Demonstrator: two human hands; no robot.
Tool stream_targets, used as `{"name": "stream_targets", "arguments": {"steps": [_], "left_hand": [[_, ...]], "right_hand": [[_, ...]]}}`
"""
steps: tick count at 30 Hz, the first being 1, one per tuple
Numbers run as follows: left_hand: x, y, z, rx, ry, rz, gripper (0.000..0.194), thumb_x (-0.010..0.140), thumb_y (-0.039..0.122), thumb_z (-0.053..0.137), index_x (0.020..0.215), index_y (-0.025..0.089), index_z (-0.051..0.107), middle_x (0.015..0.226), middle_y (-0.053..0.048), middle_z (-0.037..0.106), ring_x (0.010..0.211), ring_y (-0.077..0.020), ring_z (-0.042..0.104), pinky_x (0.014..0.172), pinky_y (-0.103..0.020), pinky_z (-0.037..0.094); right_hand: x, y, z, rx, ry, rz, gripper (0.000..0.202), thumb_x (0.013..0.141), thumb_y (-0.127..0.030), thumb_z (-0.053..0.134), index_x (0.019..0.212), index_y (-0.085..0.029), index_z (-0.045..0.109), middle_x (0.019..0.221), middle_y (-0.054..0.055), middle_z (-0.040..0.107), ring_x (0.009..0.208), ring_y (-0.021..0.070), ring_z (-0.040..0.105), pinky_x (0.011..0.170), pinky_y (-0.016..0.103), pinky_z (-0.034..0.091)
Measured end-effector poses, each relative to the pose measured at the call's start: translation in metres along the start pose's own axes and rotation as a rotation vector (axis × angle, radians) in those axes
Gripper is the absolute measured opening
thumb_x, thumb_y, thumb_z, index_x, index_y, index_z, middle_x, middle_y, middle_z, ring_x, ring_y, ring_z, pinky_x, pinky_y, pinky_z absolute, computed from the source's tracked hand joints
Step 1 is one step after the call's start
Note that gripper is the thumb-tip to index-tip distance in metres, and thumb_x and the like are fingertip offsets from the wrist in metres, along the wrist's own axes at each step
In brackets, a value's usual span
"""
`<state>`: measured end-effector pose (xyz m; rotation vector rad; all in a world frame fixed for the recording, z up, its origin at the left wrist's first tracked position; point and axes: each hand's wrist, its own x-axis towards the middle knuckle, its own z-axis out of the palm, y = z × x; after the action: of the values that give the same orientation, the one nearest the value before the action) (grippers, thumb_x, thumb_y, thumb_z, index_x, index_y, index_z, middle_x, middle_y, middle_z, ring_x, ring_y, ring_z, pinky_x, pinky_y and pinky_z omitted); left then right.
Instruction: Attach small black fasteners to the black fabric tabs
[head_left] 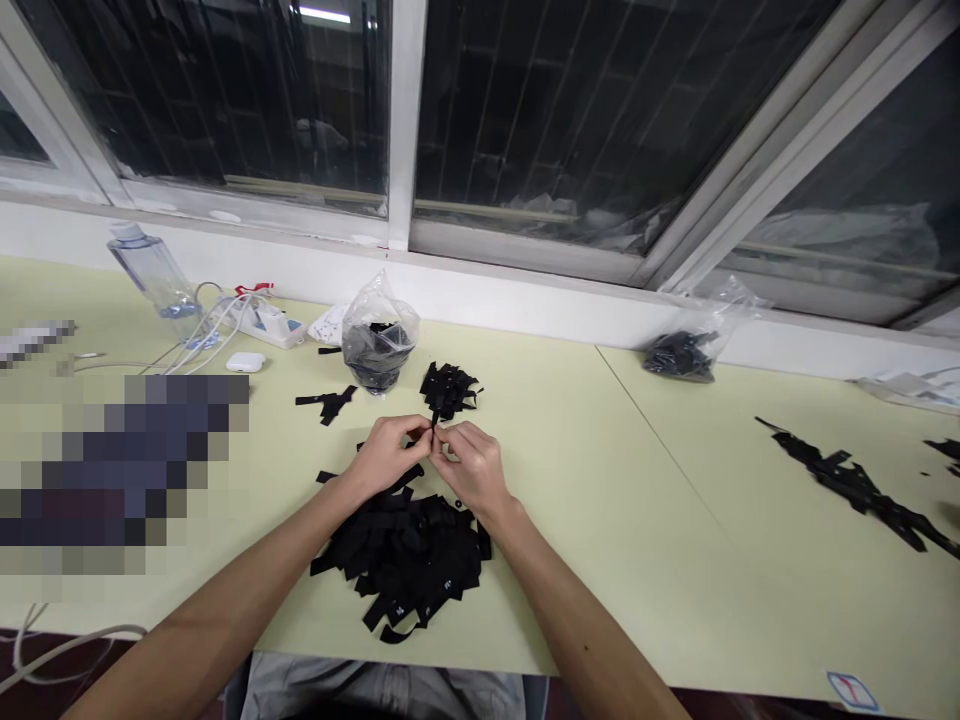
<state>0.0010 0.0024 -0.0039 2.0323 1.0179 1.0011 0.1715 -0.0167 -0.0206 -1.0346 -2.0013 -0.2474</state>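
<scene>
My left hand [391, 452] and my right hand [471, 462] meet at the middle of the table, fingertips pinched together on a small black fabric strip [435, 420]. Most of that strip is hidden by the fingers. Below my wrists spreads a large pile of black strips [412, 560], some with small white marks. Just beyond my fingertips lies a smaller heap of black strips [450, 388]. A clear plastic bag [381, 340] holding dark pieces stands behind my left hand, with a few loose black strips [328, 403] in front of it.
On the pale yellow table [600, 500], a water bottle [161, 285], a power strip [262, 320] with cables and a white earbud case [246, 362] stand left. Another bag of black pieces [681, 355] rests by the wall; a row of black strips [847, 480] lies right. Part of the left is pixelated.
</scene>
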Motion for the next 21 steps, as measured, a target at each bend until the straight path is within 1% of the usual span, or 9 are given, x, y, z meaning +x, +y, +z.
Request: {"name": "stream_targets", "arguments": {"steps": [5, 8, 11, 14, 17, 21], "left_hand": [[0.000, -0.003, 0.002, 0.006, 0.013, -0.016, 0.016, 0.085, 0.018, 0.051, 0.075, 0.014, 0.064, 0.068, 0.002, 0.059, 0.067, -0.0113, 0.052, 0.065, -0.021, 0.039], [0.000, -0.004, 0.003, 0.009, 0.028, -0.031, 0.017, 0.085, 0.019, 0.052, 0.073, 0.014, 0.063, 0.066, 0.003, 0.056, 0.065, -0.0108, 0.051, 0.064, -0.020, 0.038], [0.001, -0.003, 0.003, 0.003, 0.025, -0.036, 0.021, 0.089, 0.023, 0.051, 0.076, 0.014, 0.065, 0.067, 0.002, 0.059, 0.065, -0.0115, 0.053, 0.063, -0.021, 0.040], [0.002, -0.002, 0.002, 0.035, 0.043, -0.025, 0.025, 0.093, 0.028, 0.051, 0.083, 0.016, 0.071, 0.072, 0.000, 0.065, 0.067, -0.0133, 0.057, 0.064, -0.022, 0.041], [0.002, -0.007, -0.001, 0.090, 0.062, -0.013, 0.026, 0.094, 0.033, 0.054, 0.091, 0.020, 0.076, 0.078, -0.002, 0.070, 0.071, -0.0153, 0.062, 0.065, -0.024, 0.043], [0.002, -0.017, -0.002, 0.127, 0.029, -0.015, 0.020, 0.091, 0.033, 0.062, 0.093, 0.023, 0.079, 0.083, -0.003, 0.073, 0.072, -0.0163, 0.065, 0.067, -0.025, 0.046]], "right_hand": [[-0.002, -0.003, 0.002, -0.016, 0.020, 0.002, 0.018, 0.087, -0.011, 0.056, 0.074, -0.021, 0.053, 0.063, 0.000, 0.055, 0.061, 0.0145, 0.052, 0.058, 0.028, 0.042], [0.000, -0.005, 0.001, 0.001, 0.019, 0.025, 0.019, 0.087, -0.011, 0.055, 0.072, -0.021, 0.051, 0.063, 0.000, 0.053, 0.061, 0.0144, 0.051, 0.059, 0.028, 0.041], [0.002, -0.005, -0.001, 0.045, 0.002, 0.076, 0.018, 0.087, -0.012, 0.054, 0.072, -0.021, 0.052, 0.065, 0.000, 0.054, 0.062, 0.0143, 0.050, 0.059, 0.027, 0.041], [0.004, 0.001, -0.007, 0.100, -0.026, 0.155, 0.014, 0.086, -0.013, 0.054, 0.075, -0.021, 0.054, 0.065, 0.000, 0.054, 0.061, 0.0139, 0.049, 0.059, 0.027, 0.040], [0.006, 0.013, -0.014, 0.115, -0.103, 0.238, 0.010, 0.084, -0.013, 0.054, 0.079, -0.021, 0.057, 0.067, -0.001, 0.056, 0.061, 0.0133, 0.050, 0.061, 0.026, 0.040], [0.005, 0.028, -0.019, 0.078, -0.282, 0.262, 0.010, 0.081, -0.011, 0.057, 0.077, -0.021, 0.060, 0.070, -0.001, 0.060, 0.063, 0.0134, 0.053, 0.062, 0.026, 0.039]]}}
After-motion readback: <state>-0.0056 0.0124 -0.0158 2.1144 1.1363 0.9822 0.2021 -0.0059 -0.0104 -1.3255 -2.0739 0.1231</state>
